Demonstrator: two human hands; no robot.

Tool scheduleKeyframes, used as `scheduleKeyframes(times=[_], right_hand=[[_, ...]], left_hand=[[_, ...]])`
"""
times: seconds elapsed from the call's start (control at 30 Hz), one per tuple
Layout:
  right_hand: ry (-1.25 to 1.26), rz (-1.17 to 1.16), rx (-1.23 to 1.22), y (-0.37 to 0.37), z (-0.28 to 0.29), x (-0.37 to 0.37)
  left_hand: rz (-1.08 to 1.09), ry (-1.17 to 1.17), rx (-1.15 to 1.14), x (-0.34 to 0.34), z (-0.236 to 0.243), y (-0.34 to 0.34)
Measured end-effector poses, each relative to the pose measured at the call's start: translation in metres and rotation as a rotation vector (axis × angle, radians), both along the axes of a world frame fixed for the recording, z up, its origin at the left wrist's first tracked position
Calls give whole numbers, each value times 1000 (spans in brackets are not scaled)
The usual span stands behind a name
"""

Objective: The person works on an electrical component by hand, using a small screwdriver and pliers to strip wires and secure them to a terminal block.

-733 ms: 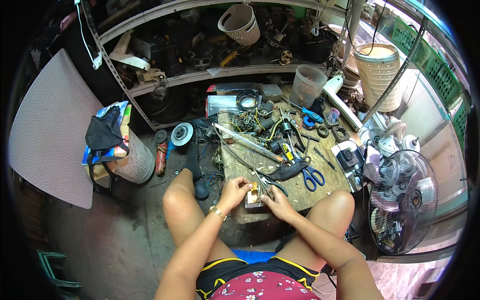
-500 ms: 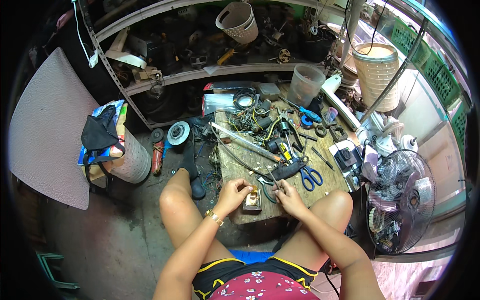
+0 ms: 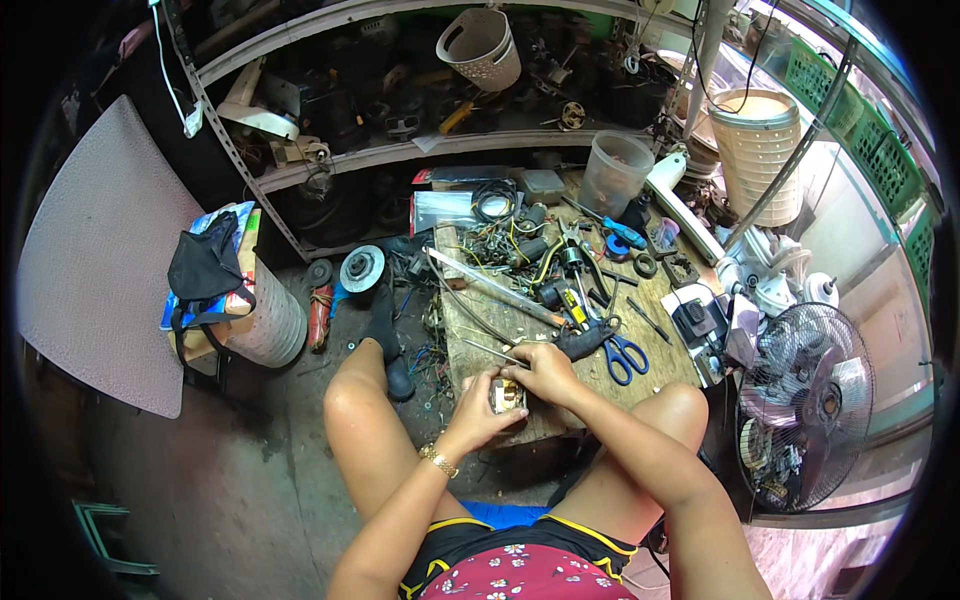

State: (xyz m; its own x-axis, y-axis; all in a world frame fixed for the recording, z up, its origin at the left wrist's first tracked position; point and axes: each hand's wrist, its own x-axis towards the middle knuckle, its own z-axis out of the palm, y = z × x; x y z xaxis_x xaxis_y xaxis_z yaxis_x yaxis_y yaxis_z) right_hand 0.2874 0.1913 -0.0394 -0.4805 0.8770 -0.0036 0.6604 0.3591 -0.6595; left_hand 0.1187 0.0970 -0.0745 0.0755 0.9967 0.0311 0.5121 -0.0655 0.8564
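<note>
Near the front edge of the wooden bench (image 3: 650,290), my left hand (image 3: 475,418) is wrapped round a small boxy metal piece with a copper-coloured coil (image 3: 506,395), perhaps a motor core or transformer. My right hand (image 3: 545,372) reaches across to its far side, fingers closed on a thin metal rod (image 3: 488,350) that points to the left. The rod's other end is hidden in the fingers, so its kind is unclear. Right of that hand lie blue-handled scissors (image 3: 626,358). A long flat metal bar (image 3: 500,287) lies diagonally beyond both hands.
Pliers (image 3: 570,245), a blue screwdriver (image 3: 622,232), tangled wires and small parts crowd the bench's far side. A clear plastic bucket (image 3: 614,170) stands behind them. At right is a caged fan (image 3: 805,405); an angle grinder (image 3: 320,305) lies on the floor at left.
My right hand has moved left to meet the coil piece, and the rod now points left. My left hand has closed round the piece, which is lifted and turned.
</note>
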Motion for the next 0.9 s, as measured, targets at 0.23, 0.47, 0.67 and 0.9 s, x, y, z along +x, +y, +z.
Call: scheduleKeyframes(times=[0.23, 0.47, 0.67, 0.9], right_hand=[[191, 123, 212, -31, 1, 3], [340, 228, 227, -41, -5, 26], [390, 63, 101, -41, 20, 41], [395, -338, -165, -41, 2, 60]], left_hand=[[27, -4, 168, -5, 2, -18], [194, -354, -4, -3, -10, -36], [-14, 14, -11, 1, -2, -19], [115, 3, -50, 8, -3, -15]])
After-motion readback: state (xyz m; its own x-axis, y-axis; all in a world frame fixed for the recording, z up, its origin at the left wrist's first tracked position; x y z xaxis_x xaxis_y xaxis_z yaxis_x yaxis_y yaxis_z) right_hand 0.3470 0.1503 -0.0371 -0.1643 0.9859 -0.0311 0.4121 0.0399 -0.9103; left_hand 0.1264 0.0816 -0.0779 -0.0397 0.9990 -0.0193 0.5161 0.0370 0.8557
